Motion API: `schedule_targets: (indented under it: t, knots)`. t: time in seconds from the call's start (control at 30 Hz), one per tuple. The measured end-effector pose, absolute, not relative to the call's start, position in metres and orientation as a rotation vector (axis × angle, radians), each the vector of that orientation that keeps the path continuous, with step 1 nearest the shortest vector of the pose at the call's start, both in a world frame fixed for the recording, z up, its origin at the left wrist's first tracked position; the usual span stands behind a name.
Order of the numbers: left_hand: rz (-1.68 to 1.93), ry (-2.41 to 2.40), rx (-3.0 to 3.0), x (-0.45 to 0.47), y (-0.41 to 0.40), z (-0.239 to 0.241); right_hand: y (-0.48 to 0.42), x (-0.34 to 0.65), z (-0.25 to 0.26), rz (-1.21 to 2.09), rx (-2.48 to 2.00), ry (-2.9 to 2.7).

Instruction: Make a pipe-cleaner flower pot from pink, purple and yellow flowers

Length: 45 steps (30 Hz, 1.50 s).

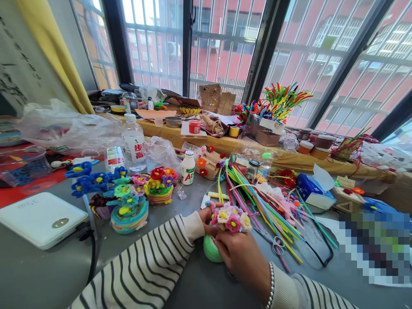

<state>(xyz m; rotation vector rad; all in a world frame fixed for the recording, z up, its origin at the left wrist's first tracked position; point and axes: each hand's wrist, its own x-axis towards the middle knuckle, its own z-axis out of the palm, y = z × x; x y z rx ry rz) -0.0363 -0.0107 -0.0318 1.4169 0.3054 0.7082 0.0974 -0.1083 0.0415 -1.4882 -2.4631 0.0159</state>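
A small pot of pipe-cleaner flowers is between my two hands, low in the middle of the head view. Its flowers (pixel 232 218) are pink, lilac and cream with yellow centres, and its round base (pixel 212 249) is light green. My left hand (pixel 207 216) closes on it from the far left side, its fingers partly hidden behind the blooms. From the right, my right hand (pixel 240 253) grips it, thumb against the green base; the other fingertips are hidden. Silver scissors (pixel 273 243) lie just right of the flowers, beside a pile of coloured pipe cleaners (pixel 260 201).
Finished flower pots (pixel 129 214) stand to the left, near a white power bank (pixel 43 219) with a black cable. Behind are a white drink bottle (pixel 188 168), a clear water bottle (pixel 134 143) and a blue tissue pack (pixel 315 191). A cluttered ledge (pixel 225 143) runs under the window.
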Motion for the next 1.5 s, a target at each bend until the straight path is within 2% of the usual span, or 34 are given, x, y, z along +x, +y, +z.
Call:
schedule_targets:
  t: [0.23,0.5,0.7,1.03,1.2,1.37,1.5]
  knots:
    - [0.711,0.267,1.423,-0.037,-0.01,-0.029,-0.108,0.101,0.036,-0.042,-1.461,-2.5]
    - [0.672,0.376,1.367,-0.036,-0.012,-0.026,-0.115,0.133,0.02,-0.396,-1.019,-2.485]
    - [0.652,0.363,1.429,-0.037,-0.012,-0.02,-0.107,0.141,0.022,-0.329,-1.024,-2.513]
    - [0.601,0.389,1.381,-0.038,-0.009,-0.024,-0.102,0.145,0.016,0.01,-1.347,-2.435]
    - [0.624,0.409,1.436,-0.043,-0.014,-0.018,-0.108,0.131,0.005,0.382,-1.569,-2.009]
    - [0.644,0.43,1.55,-0.053,-0.027,-0.011,-0.105,0.115,0.001,0.747,-1.405,-1.547]
    - [0.768,0.682,1.761,-0.049,-0.044,-0.007,-0.091,0.111,0.001,0.819,-1.255,-1.43]
